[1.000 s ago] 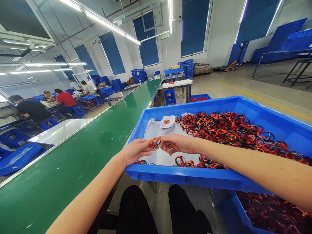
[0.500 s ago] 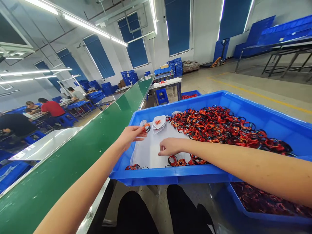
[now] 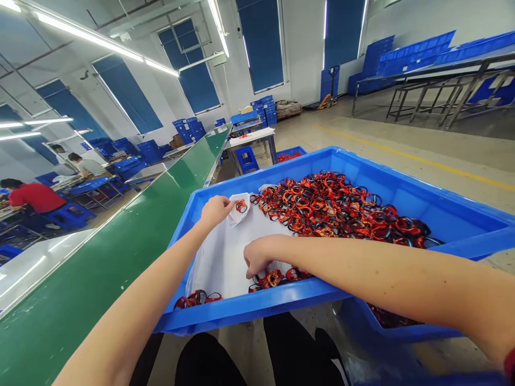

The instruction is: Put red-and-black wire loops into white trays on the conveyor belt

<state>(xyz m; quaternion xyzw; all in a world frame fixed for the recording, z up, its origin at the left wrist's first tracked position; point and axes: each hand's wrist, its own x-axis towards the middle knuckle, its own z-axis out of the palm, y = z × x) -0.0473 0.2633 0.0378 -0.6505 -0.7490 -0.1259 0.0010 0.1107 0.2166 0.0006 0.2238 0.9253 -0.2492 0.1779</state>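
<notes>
Red-and-black cord loops (image 3: 330, 206) lie heaped across the far right part of a big blue plastic tray (image 3: 257, 305), with a smaller clump (image 3: 273, 279) by the tray's near rim and another (image 3: 197, 298) in its near left corner. A white sheet (image 3: 221, 268) lines the left part of the tray, and a folded white paper (image 3: 237, 209) sits on it by the far rim, with one small loop (image 3: 241, 206) resting against it. The left hand (image 3: 215, 212) is at that far rim, its fingertips (image 3: 230, 202) just beside the small loop; I cannot tell whether they grip it. The right hand (image 3: 257, 256) hangs over the sheet with its fingers (image 3: 248, 268) curled downward, just above the near clump; whether they hold anything is hidden. Below the tray's right side, a second blue tray (image 3: 402, 333) holds more loops (image 3: 388, 317). Left of the big tray runs a green conveyor belt (image 3: 120, 236), and co-workers, one in a red shirt (image 3: 36, 197), sit across it. Beyond the big tray stand a smaller blue tray (image 3: 290, 152), a blue stool (image 3: 246, 159) and a white desk (image 3: 251, 138).
</notes>
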